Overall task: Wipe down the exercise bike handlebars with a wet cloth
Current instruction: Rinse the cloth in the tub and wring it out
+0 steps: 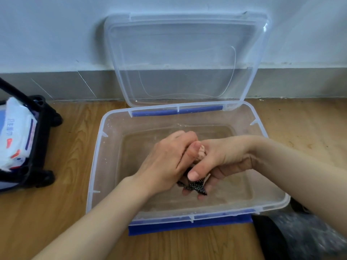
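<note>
At the bottom of the frame two bare forearms reach in from the lower left and the right edge, meeting over a clear plastic bin (93, 166) that sits on the wooden floor (71, 212). A blue latch (189, 225) runs along the bin's near rim. Above the shallow water in the bin, the left hand (165, 162) and right hand (221, 160) press together at centre frame, fingers (193, 174) of both curled tight around a dark, speckled cloth (195, 185); a bunched end of it sticks out below the thumbs, and a paler bit shows between the hands. Behind them, the bin's clear lid (187, 59) stands open against the wall (47, 34). At the left edge, a black cart (43, 128) holds a white pack of wipes (16, 136).
</note>
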